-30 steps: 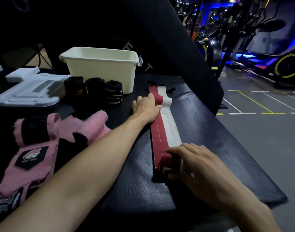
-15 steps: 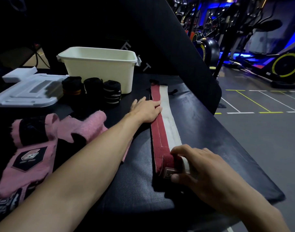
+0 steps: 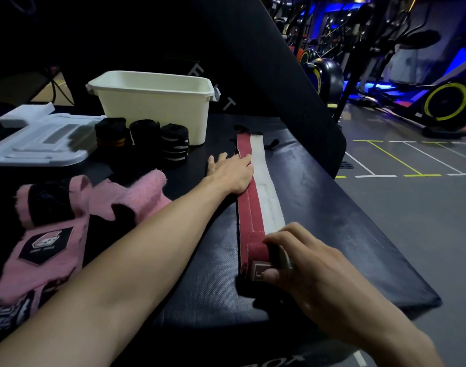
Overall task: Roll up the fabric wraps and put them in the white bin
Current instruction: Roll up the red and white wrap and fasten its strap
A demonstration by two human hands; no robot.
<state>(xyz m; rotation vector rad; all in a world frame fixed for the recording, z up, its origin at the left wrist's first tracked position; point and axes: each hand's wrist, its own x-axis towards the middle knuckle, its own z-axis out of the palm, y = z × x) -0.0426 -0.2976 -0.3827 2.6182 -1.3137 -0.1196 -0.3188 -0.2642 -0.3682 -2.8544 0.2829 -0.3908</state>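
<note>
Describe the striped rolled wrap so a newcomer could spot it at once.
Find the white bin at the back of the black mat. Three rolled wraps stand before it; the striped rolled wrap is rightmost, with white bands, unlike its orange-banded and plain neighbours.

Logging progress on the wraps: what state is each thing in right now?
Red and white fabric wrap: near end rolled, rest flat.
Three black rolled wraps: rolled, outside bin.
White plastic bin: open-topped.
Pink and black wraps: unrolled.
Left hand: flat on wrap.
Right hand: gripping roll.

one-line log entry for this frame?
step: rolling | right hand: grips rolled end of red-and-white wrap | left hand: flat on wrap | white bin: three black rolls in front
</note>
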